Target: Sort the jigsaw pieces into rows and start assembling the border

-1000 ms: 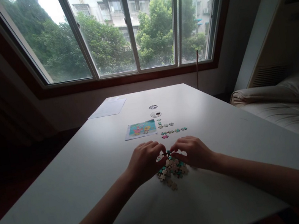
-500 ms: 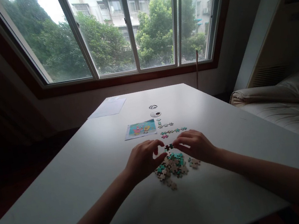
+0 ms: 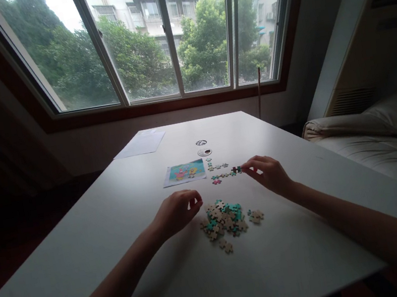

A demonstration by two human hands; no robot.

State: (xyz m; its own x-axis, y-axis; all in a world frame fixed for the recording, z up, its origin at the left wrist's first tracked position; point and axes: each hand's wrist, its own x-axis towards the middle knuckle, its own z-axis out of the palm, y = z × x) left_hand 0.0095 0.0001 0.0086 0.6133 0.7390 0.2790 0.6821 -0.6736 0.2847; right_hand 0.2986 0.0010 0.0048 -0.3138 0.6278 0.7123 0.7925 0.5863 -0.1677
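My right hand pinches a puzzle piece beside the short row; my left hand curls loosely, empty; most pieces lie in the pile.

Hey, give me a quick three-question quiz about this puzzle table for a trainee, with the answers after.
1. True or false: the right hand holds a puzzle piece at the laid-out row.
2. Fill in: the picture card lies to the ___ of the laid-out row.
3. Which lies nearest the left hand? A: loose pile. B: picture card. C: laid-out row.
Key: 1 true; 2 left; 3 A.
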